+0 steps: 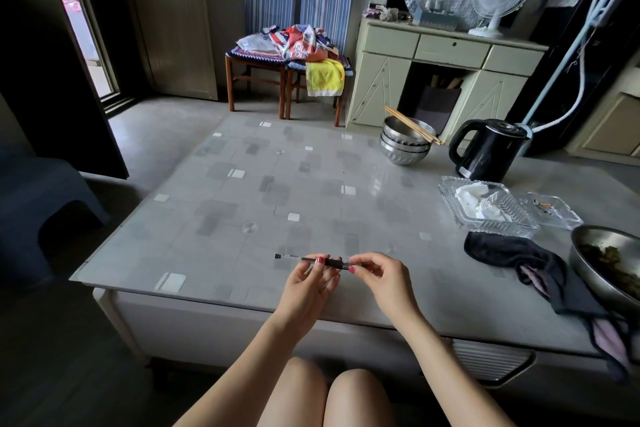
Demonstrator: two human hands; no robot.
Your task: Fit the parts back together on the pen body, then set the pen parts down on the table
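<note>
A thin black pen (332, 262) is held level just above the near edge of the low table (263, 191). My left hand (308, 282) pinches its barrel from below, thumb on top. My right hand (379, 276) pinches the pen's right end between thumb and fingers. The pen's left end, with a small black cap, sticks out free past my left hand. My right fingers hide the right tip.
On the table's right side lie a dark cloth (516, 258), two glass trays (485, 206) with crumpled tissue, a metal bowl of greens (609, 263), a black kettle (490, 149) and stacked steel bowls (405, 142) with chopsticks. Two chairs (294, 55) with laundry stand behind.
</note>
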